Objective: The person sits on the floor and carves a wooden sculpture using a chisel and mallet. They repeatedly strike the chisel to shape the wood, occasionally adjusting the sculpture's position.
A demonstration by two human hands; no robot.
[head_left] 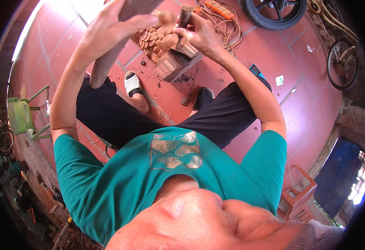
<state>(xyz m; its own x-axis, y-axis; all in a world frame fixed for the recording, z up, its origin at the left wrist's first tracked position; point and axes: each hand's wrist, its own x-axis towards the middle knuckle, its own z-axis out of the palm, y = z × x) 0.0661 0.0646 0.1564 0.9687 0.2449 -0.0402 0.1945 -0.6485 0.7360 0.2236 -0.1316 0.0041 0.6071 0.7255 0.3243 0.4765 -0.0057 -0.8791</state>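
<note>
My left hand [111, 32] is closed round a long dark wooden club [107, 62], its thumb stretched toward the right. My right hand [202, 36] grips a chisel by its round wooden handle [185, 16], held upright over a reddish-brown wood carving [152, 41] with a scale-like pattern. Under and beside the carving are wooden blocks [170, 66] on the floor between my feet. Near my left thumb is a blurred, rounded tan thing [167, 17] that I cannot make out. The chisel's lower end is mostly hidden by my right hand and the carving.
An orange power strip [220, 10] with coiled cord lies beyond my right hand. A black wheel [276, 12] and a bicycle wheel [342, 63] are at right. A green plastic chair [21, 116] stands left, a brown plastic stool [299, 191] lower right. Wood chips litter the tiles.
</note>
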